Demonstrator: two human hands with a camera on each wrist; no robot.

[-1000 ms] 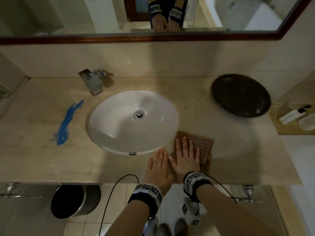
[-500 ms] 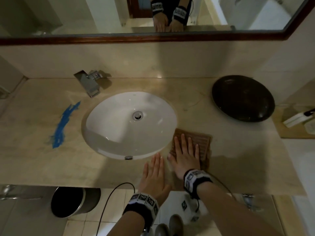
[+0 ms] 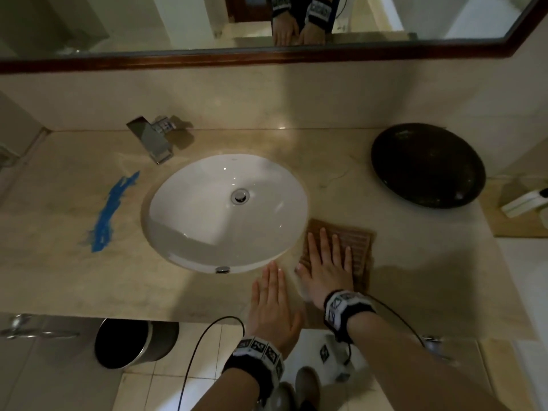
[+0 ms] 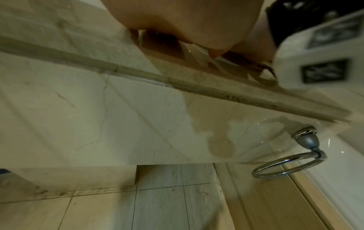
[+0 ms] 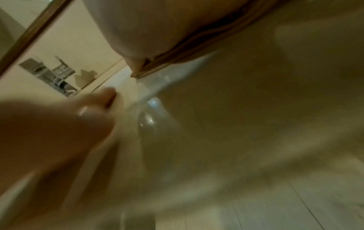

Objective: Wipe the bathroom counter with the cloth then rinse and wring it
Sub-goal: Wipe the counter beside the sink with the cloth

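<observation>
A brown ribbed cloth (image 3: 360,247) lies flat on the beige marble counter (image 3: 59,221), just right of the white oval sink (image 3: 225,212). My right hand (image 3: 326,262) presses flat on the cloth with straight fingers. The cloth's edge (image 5: 189,42) shows under my palm in the right wrist view. My left hand (image 3: 272,295) rests flat on the bare counter beside it, near the front edge, fingers straight. A blue smear (image 3: 111,212) marks the counter left of the sink. The chrome tap (image 3: 151,140) stands behind the sink's left side.
A dark round bowl (image 3: 427,166) sits at the back right of the counter. A white bottle (image 3: 523,203) lies on a lower shelf further right. Under the counter stand a black bin (image 3: 130,342) and a chrome towel ring (image 4: 285,165). A framed mirror (image 3: 267,25) runs along the wall.
Both hands stay flat where they were, the right on the cloth. Only the head view has shifted slightly.
</observation>
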